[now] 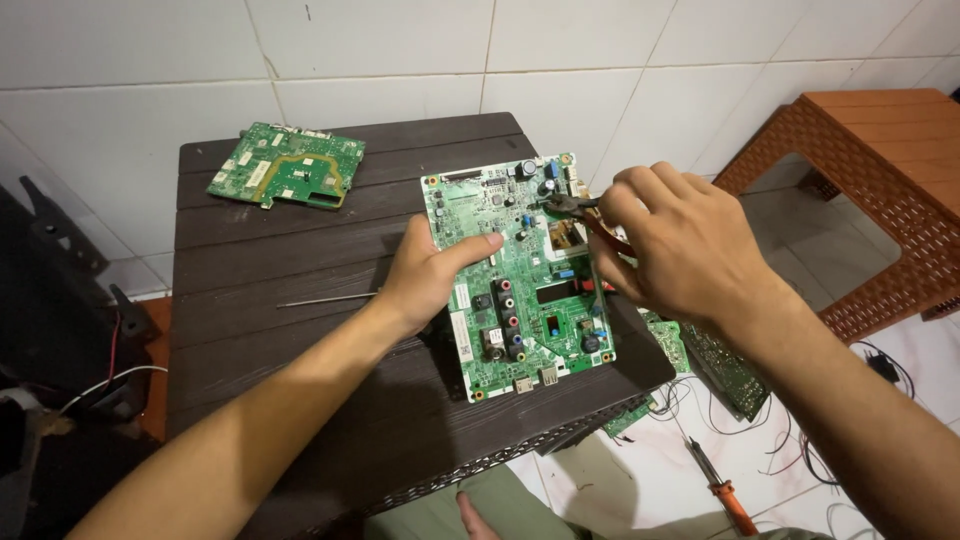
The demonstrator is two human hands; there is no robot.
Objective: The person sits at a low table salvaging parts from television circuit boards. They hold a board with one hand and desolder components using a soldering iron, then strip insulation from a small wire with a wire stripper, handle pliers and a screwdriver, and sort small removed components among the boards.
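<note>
We count two green circuit boards on the dark surface [300,330]: the large board [515,270] at its right edge, pinned by our left hand [430,275], and a smaller board [288,165] at the far-left corner. Our right hand [680,245] fingers clench one pair of pliers [580,210] over the large board's far end; bare room lies between boards.

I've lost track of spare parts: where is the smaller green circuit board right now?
In the head view, the smaller green circuit board lies flat on the far left corner of the dark table, apart from the large board under the left hand.
</note>
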